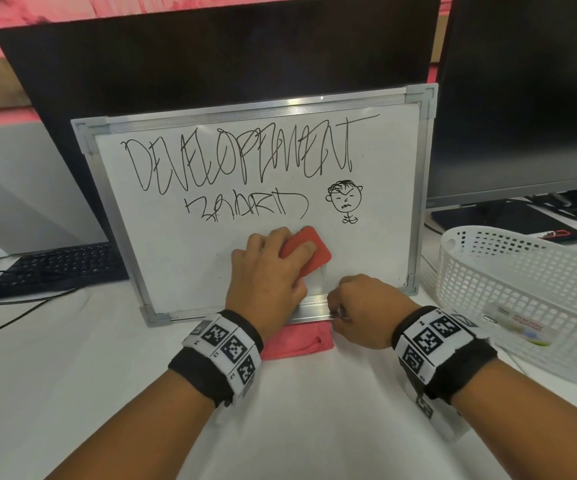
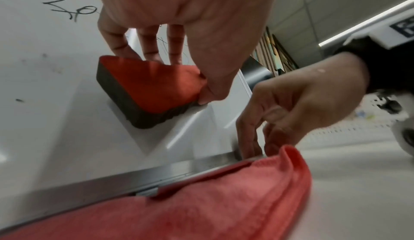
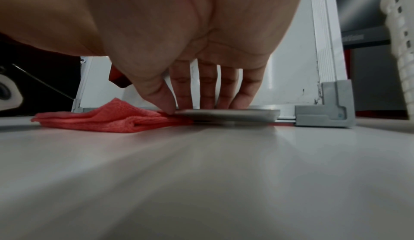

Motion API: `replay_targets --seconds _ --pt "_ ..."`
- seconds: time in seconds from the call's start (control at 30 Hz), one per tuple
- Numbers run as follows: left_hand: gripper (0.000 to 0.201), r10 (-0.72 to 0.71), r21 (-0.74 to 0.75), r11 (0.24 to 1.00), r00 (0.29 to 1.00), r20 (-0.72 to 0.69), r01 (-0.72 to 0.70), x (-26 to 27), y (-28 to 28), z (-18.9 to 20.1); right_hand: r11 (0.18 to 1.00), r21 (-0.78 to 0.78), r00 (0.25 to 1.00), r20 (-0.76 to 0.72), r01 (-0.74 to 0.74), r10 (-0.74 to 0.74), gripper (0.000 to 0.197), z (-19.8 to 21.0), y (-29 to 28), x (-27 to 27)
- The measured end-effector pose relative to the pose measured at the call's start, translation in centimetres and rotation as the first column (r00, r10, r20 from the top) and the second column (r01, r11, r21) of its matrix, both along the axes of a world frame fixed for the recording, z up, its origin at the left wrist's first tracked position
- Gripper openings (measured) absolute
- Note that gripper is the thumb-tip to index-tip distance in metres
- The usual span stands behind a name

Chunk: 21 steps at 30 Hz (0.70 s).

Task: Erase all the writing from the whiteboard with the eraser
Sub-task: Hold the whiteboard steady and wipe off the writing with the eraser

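Observation:
A whiteboard (image 1: 183, 265) in a metal frame leans against a dark monitor. Black writing (image 1: 238, 161) and a small drawn figure (image 1: 345, 199) fill its upper half. My left hand (image 1: 280, 261) grips a red eraser (image 1: 316, 252) with a dark felt base and holds it flat against the board's lower middle, below the writing. In the left wrist view the eraser (image 2: 152, 87) sits between the fingers on its far end and the thumb on its near end. My right hand (image 1: 346, 313) pinches the board's bottom ledge (image 3: 235, 115), fingers on top (image 3: 206, 100), thumb in front.
A folded pink cloth (image 1: 297, 342) lies tucked under the board's bottom edge, between my hands. A white plastic basket (image 1: 522, 282) stands at the right, with a second monitor (image 1: 529, 98) behind it. A black keyboard (image 1: 55, 268) lies at the left.

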<state>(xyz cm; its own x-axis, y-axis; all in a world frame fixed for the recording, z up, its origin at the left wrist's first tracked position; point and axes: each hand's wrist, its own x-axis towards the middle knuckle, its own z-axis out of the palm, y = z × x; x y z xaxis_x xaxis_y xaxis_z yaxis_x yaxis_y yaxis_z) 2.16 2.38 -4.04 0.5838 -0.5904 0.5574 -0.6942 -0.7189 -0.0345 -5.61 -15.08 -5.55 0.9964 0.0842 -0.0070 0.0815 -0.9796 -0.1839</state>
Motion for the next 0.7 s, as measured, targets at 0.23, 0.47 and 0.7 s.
replay_targets --seconds 0.23,0.47,0.7 --pt "0.051 0.021 -0.101 0.995 1.0 -0.02 -0.023 0.2 -0.2 0.7 1.0 0.001 1.0 0.002 0.001 -0.001 0.021 0.1 0.3 0.0" --pt "0.051 0.011 -0.061 0.998 1.0 0.026 -0.01 0.5 -0.9 1.5 1.0 -0.001 1.0 0.005 -0.001 0.001 0.018 0.1 0.2 0.0" --pt "0.047 -0.107 0.028 0.994 0.994 0.007 0.107 0.1 -2.6 2.1 1.0 -0.009 1.0 0.021 -0.004 0.004 0.02 0.0 0.1 0.0"
